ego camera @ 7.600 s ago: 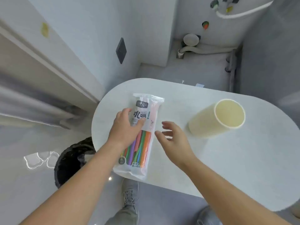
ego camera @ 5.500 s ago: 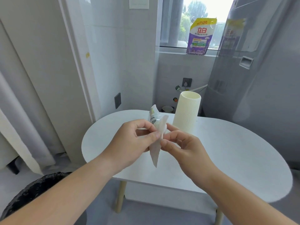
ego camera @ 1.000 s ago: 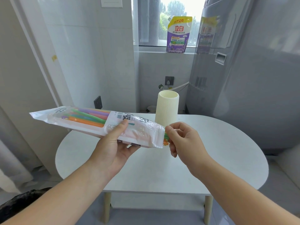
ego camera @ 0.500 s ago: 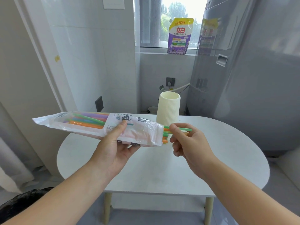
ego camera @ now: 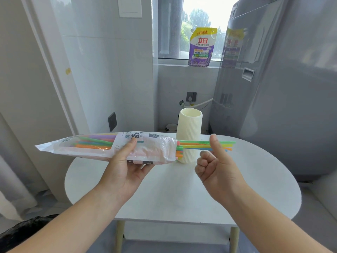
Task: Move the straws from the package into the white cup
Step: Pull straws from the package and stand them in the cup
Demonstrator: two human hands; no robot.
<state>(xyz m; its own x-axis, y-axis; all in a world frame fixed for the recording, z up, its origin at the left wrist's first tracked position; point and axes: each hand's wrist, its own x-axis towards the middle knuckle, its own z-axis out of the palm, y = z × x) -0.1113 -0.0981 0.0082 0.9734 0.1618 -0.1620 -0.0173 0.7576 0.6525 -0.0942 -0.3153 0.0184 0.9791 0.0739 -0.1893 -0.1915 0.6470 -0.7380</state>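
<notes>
Straws (ego camera: 206, 145) farther out over white table (ego camera: 182, 198)

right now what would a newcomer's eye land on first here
The fan of bright straws sticking out of the clear package, held level mid-frame by the left hand, with the right hand gripping them. Just behind stands the white ribbed cup on the white table, and a purple detergent pouch sits on the windowsill.
</notes>
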